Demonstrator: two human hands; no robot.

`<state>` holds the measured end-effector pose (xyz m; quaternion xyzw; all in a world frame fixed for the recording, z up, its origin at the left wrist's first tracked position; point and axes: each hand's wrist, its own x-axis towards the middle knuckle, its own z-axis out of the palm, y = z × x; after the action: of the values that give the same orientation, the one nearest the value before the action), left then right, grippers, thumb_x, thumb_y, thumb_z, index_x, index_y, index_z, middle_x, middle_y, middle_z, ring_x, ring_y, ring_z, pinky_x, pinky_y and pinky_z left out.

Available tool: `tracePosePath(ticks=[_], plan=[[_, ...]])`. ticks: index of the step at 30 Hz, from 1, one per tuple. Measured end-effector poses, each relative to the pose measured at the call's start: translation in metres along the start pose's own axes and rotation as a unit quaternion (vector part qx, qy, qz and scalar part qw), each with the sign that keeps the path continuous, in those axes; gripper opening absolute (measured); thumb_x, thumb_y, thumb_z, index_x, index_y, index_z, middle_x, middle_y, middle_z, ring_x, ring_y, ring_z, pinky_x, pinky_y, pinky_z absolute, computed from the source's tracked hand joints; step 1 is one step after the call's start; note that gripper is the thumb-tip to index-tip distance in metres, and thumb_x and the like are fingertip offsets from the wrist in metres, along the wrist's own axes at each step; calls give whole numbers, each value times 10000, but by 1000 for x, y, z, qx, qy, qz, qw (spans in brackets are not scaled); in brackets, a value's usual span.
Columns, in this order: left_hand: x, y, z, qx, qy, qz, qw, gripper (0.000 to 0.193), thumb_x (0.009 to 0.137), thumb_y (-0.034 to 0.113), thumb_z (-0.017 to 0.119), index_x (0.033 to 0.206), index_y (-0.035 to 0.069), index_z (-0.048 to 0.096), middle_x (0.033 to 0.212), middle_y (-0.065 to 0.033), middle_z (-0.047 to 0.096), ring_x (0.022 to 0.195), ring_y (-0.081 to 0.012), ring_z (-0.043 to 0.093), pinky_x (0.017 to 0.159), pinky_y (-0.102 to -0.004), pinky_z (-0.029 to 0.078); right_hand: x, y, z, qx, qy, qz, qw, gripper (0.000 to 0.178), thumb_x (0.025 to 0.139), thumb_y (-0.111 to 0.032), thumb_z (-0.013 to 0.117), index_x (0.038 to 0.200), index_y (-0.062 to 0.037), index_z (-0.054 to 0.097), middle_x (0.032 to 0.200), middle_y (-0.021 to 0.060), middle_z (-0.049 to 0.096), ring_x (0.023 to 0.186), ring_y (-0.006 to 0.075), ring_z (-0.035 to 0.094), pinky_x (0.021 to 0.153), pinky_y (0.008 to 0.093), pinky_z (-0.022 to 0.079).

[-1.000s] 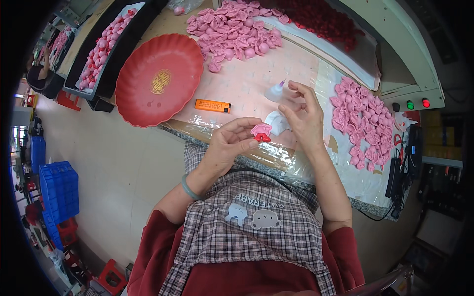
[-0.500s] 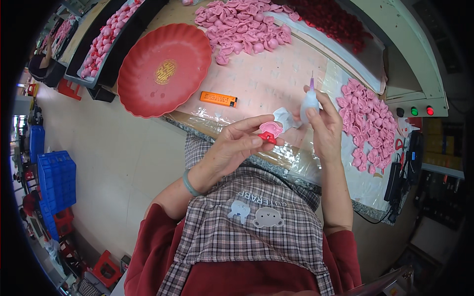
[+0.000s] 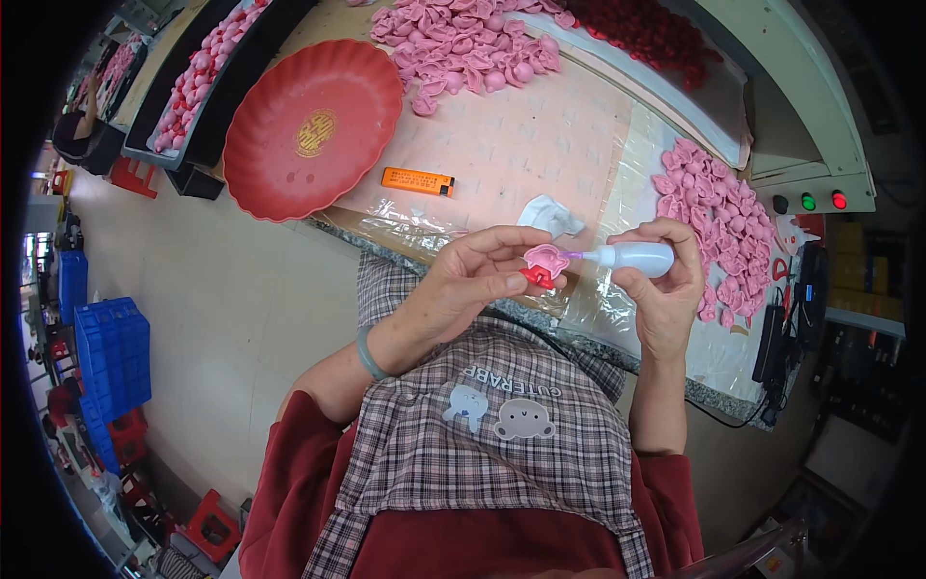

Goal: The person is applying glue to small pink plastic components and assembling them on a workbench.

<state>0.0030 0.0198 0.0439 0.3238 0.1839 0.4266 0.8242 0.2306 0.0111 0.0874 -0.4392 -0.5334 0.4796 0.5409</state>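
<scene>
My left hand pinches a small pink hollow plastic piece with a red bow-shaped part at its lower edge. In my right hand a white squeeze bottle lies on its side. Its thin purple nozzle points left and reaches the pink piece; I cannot tell whether anything comes out. Just beyond my fingers, a crumpled white tissue rests on the table. An orange box-shaped item with a dark end lies farther left.
A red scalloped tray stands at the table's left. Pink pieces lie heaped at the back and the right. Dark red parts fill the far right back. A machine housing with lit buttons borders the right side.
My right hand has tipped the bottle from upright to sideways and brought its nozzle to the pink piece. The left hand still holds that piece, shifted slightly right.
</scene>
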Motion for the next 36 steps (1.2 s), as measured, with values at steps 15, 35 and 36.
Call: tracePosePath(ticks=[15, 35, 36], plan=[[-2, -2, 1, 26, 17, -2, 1000, 488, 908, 99, 632, 1348, -48, 480, 1287, -208, 584, 1105, -267, 634, 944, -396, 525, -12, -13, 11, -274, 16, -190, 942, 516, 971, -258, 586, 1350, 69, 458, 907, 151, 681, 825, 197, 662, 723, 302, 524], [-2, -6, -1, 21, 17, -9, 1000, 488, 903, 107, 650, 1340, -39, 488, 1288, -193, 587, 1154, -255, 607, 963, -395, 517, -11, -13, 13, -337, 2, -263, 904, 507, 931, -245, 634, 1294, 85, 510, 936, 169, 682, 773, 230, 653, 671, 315, 512], [-2, -6, -1, 21, 21, -11, 999, 488, 902, 106, 652, 1339, -39, 489, 1288, -193, 587, 1158, -252, 604, 965, -395, 516, -11, -13, 13, -337, 2, -263, 904, 507, 931, -245, 634, 1294, 85, 510, 936, 169, 682, 773, 230, 653, 671, 315, 512]])
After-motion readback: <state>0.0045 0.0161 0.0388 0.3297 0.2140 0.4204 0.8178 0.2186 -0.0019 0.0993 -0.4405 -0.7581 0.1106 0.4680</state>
